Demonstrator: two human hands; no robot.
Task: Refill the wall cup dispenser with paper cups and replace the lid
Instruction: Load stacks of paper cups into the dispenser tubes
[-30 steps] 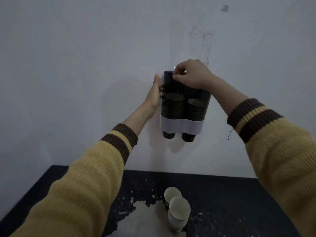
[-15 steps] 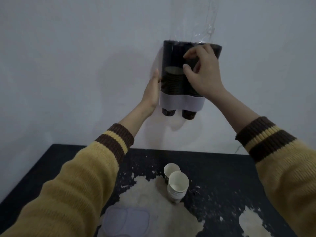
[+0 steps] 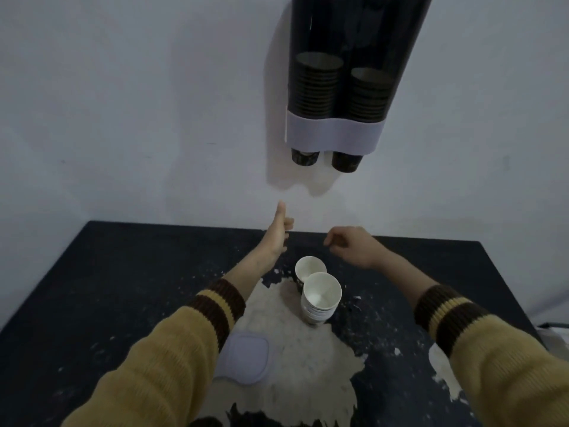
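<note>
Nearest to me, the pale dispenser lid [image 3: 244, 360] is lying flat on the worn black table [image 3: 92, 288], partly tucked under my left sleeve [image 3: 172, 362], so I am judging the lid step as not yet done. Just beyond it, slightly right, two stacks of paper cups are standing mouth-up and touching: the nearer stack [image 3: 320, 298] is showing several nested rims, and the farther stack [image 3: 309, 271] is peeking out behind it. These are waiting to be loaded, so refilling is only partly finished at best.

Past the cups, my left hand [image 3: 277, 234] is hovering over the table with its fingers curled in and the thumb sticking up, gripping nothing. My right hand [image 3: 354, 245] is hanging to the right of it, loosely curled with thumb and forefinger near each other, and it is empty too. Both are well clear of the cups.

Farthest away, high on the wall, the twin-tube dispenser [image 3: 348, 72] is holding a dark stack in each tube, each filling only the lower part, with much room above. Its top is cut off by the frame.
</note>
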